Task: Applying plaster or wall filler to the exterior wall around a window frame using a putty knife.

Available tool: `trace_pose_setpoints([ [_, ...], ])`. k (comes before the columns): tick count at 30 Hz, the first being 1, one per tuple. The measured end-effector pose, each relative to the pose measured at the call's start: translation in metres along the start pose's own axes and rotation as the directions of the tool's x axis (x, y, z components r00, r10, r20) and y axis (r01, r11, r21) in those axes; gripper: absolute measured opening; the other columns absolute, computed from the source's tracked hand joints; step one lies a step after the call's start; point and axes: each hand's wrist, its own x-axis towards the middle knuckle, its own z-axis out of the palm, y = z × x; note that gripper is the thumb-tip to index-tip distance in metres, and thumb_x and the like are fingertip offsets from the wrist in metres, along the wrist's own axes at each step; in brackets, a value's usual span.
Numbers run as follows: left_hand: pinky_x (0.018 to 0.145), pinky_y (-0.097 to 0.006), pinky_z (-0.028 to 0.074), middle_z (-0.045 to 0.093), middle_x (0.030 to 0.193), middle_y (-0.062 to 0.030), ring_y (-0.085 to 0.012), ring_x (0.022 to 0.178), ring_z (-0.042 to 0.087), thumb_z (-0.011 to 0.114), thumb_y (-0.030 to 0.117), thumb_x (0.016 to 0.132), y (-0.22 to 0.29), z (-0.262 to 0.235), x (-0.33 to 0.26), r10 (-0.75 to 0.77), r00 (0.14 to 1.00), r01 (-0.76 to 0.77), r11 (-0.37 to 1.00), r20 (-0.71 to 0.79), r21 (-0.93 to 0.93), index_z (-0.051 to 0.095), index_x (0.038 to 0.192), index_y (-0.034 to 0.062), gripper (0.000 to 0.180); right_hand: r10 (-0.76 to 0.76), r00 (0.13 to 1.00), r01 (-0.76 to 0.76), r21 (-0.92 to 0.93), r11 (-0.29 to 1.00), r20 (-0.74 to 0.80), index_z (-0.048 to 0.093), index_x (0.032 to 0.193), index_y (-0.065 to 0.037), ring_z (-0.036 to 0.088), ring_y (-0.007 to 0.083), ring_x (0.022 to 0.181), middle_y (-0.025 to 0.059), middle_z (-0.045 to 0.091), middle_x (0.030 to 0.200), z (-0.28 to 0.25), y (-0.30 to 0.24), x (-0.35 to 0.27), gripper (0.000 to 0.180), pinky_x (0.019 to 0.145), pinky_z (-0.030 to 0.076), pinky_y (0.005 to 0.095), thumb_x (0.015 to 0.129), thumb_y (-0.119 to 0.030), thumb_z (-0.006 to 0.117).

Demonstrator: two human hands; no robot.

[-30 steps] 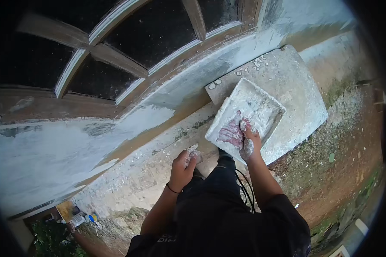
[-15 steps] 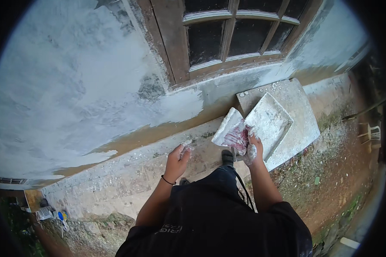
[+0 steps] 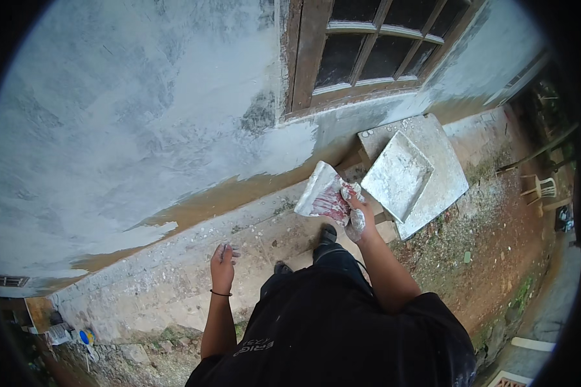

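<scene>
Head camera: The right hand (image 3: 358, 209) pinches a flat, reddish, wedge-shaped spreader smeared with white paste (image 3: 324, 197) between thumb and fingers, just left of a rectangular, white-crusted tray (image 3: 400, 174) resting on a grey, speckled board (image 3: 447, 171). The left hand (image 3: 223, 258), fingers loosely spread, hangs over a pale, stained walkway (image 3: 168, 287) near a patchy grey-white wall (image 3: 142, 116).

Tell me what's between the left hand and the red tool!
In the head view, only pale concrete shows between the left hand and the red tool.
</scene>
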Motion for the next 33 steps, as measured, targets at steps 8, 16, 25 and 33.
trace_pose_setpoints([
  [8, 0.061, -0.023, 0.040, 0.058, 0.077, -0.0050, -0.0111, 0.070, 0.053, 0.041, 0.026, 0.090, 0.038, 0.051, 0.010, 0.107, 0.990, -0.113, 0.992, 0.091, 0.062, 0.054, 0.088, 0.0007, 0.028, 0.086, 0.995, -0.088, 0.039, 0.995, 0.045, 0.048, 0.108, 0.005, 0.060, 0.0244, 0.085, 0.0147, 0.057, 0.100, 0.011, -0.008, 0.013, 0.029, 0.072, 0.052, 0.0352, 0.084, -0.010, 0.052],
  [16, 0.055, -0.023, 0.037, 0.054, 0.067, -0.0025, -0.0071, 0.061, 0.045, 0.044, 0.027, 0.090, 0.045, 0.059, 0.005, 0.107, 0.994, -0.107, 0.979, 0.012, 0.173, 0.054, 0.082, -0.0001, 0.030, 0.093, 0.992, -0.106, 0.156, 0.982, 0.090, 0.046, 0.110, 0.006, 0.059, 0.0258, 0.089, 0.0161, 0.056, 0.102, -0.030, -0.007, 0.066, 0.030, 0.074, 0.052, 0.0366, 0.084, -0.008, 0.051],
  [25, 0.062, -0.025, 0.043, 0.059, 0.074, -0.0073, -0.0102, 0.070, 0.055, 0.046, 0.021, 0.088, 0.057, 0.135, 0.031, 0.100, 0.976, -0.149, 0.953, 0.192, 0.265, 0.053, 0.088, -0.0034, 0.025, 0.090, 0.993, -0.105, 0.246, 0.964, 0.071, 0.046, 0.109, 0.007, 0.060, 0.0254, 0.086, 0.0161, 0.055, 0.103, -0.070, 0.002, 0.105, 0.031, 0.074, 0.052, 0.0367, 0.083, -0.008, 0.054],
  [33, 0.064, -0.023, 0.043, 0.060, 0.076, -0.0100, -0.0104, 0.072, 0.057, 0.048, 0.020, 0.088, 0.087, 0.128, 0.057, 0.098, 0.937, -0.187, 0.952, 0.335, 0.243, 0.052, 0.093, -0.0067, 0.028, -0.031, 0.996, 0.043, 0.138, 0.989, -0.087, 0.051, 0.107, 0.002, 0.058, 0.0174, 0.084, 0.0095, 0.059, 0.097, -0.034, 0.000, 0.093, 0.028, 0.074, 0.047, 0.0291, 0.081, -0.008, 0.056],
])
